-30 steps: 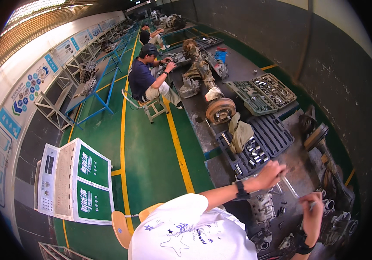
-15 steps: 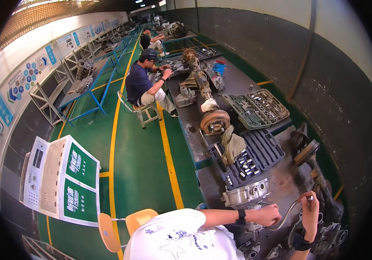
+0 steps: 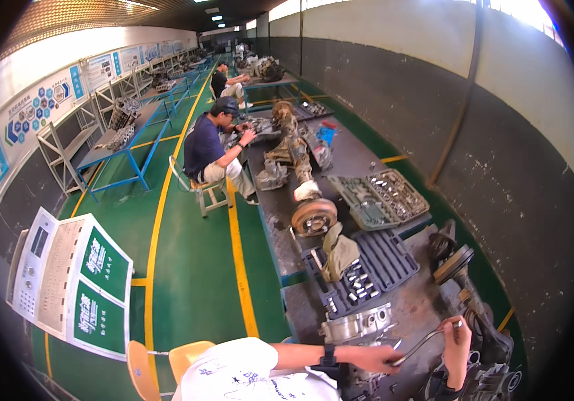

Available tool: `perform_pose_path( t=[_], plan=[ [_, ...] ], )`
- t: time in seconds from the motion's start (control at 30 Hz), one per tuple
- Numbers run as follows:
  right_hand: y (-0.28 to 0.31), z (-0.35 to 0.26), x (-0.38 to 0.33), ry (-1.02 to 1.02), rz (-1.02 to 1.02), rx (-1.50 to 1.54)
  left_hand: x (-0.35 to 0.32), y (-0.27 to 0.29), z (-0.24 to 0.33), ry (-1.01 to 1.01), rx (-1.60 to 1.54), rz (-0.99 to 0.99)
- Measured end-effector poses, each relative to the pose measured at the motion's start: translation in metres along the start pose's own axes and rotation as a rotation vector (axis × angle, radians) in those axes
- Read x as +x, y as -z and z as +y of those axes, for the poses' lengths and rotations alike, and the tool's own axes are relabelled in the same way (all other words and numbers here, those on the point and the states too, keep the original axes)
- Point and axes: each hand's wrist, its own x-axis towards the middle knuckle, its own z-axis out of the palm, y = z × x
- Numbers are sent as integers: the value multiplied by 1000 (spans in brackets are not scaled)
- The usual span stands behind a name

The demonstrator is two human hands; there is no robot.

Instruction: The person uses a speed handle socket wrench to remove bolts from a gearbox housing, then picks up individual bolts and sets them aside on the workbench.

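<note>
My left hand [image 3: 369, 358], with a black watch on the wrist, rests on the lower end of a long metal ratchet wrench [image 3: 427, 341], down on a grey metal gear housing [image 3: 357, 325]. My right hand [image 3: 457, 342] grips the upper handle end of the same wrench. The wrench slants up to the right between the two hands. Just behind the housing lies an open black socket tray [image 3: 377, 267]. My white shirt [image 3: 247, 374] fills the bottom edge.
A long dark workbench [image 3: 350, 157] carries an axle with a rusty brake drum [image 3: 314, 217], a green socket case [image 3: 380, 197] and a brake disc part [image 3: 453, 262]. A seated person [image 3: 210, 150] works further along. A yellow chair [image 3: 167, 364] and a green and white sign stand [image 3: 73, 284] are at the left.
My left hand came down from beside the socket tray onto the wrench's lower end. My right hand stayed on the handle. The view shifted toward the bench.
</note>
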Motion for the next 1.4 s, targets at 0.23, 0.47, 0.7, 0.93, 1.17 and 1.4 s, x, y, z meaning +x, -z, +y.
perform_pose_path(
  t=[0.23,0.47,0.7,0.93,1.17,1.4],
  plan=[
    [-5,-42,-21,48,125,-333,7,61,-16,-117,65,396],
    [-52,-76,-43,392,-161,-526,111,92,-45,-242,204,520],
    [-32,-43,-14,88,21,-303,91,-22,-7,-286,75,-432],
    [22,3,-24,-105,112,77,25,38,-11,-164,48,-272],
    [-79,-60,-26,495,-327,-574,105,92,-50,-179,91,387],
    [-21,-30,17,-44,-3,-211,72,-25,-18,-330,-23,-221]
  ],
)
